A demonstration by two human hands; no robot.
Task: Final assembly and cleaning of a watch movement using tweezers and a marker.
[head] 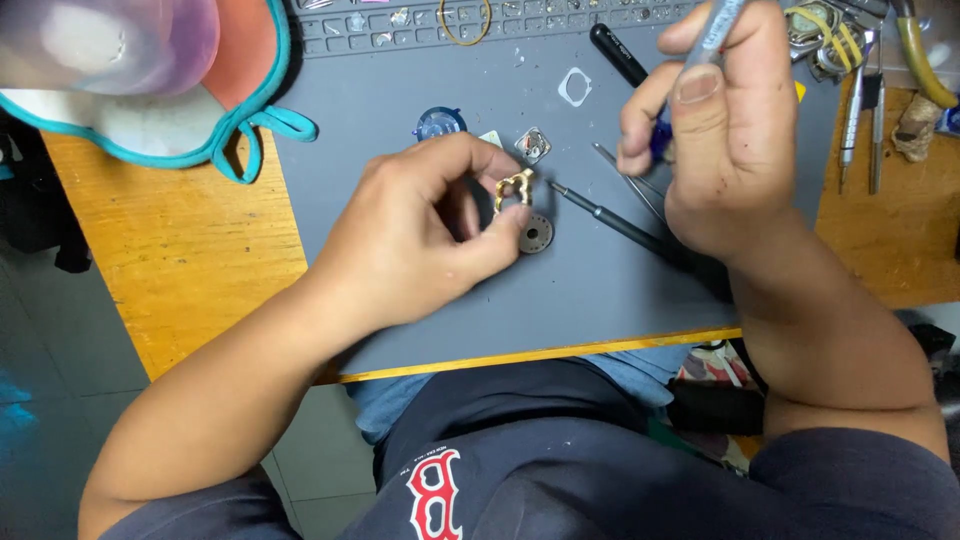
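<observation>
Overhead, the left hand (pixel 420 235) is pinching a gold watch case (pixel 514 188) above the grey mat (pixel 600 290), while the right hand (pixel 735 130) is gripping a slim grey tool (pixel 715 30) closed-fisted.

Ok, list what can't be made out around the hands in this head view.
- Gold watch case: mostly covered by the left hand; its face is hidden.
- Grey tool in the right hand: its upper end is cut off by the top edge and its tip is hidden behind the fingers.
- Small parts in the mat tray: too small to identify.
- Purple blur, top left: out of focus.
</observation>
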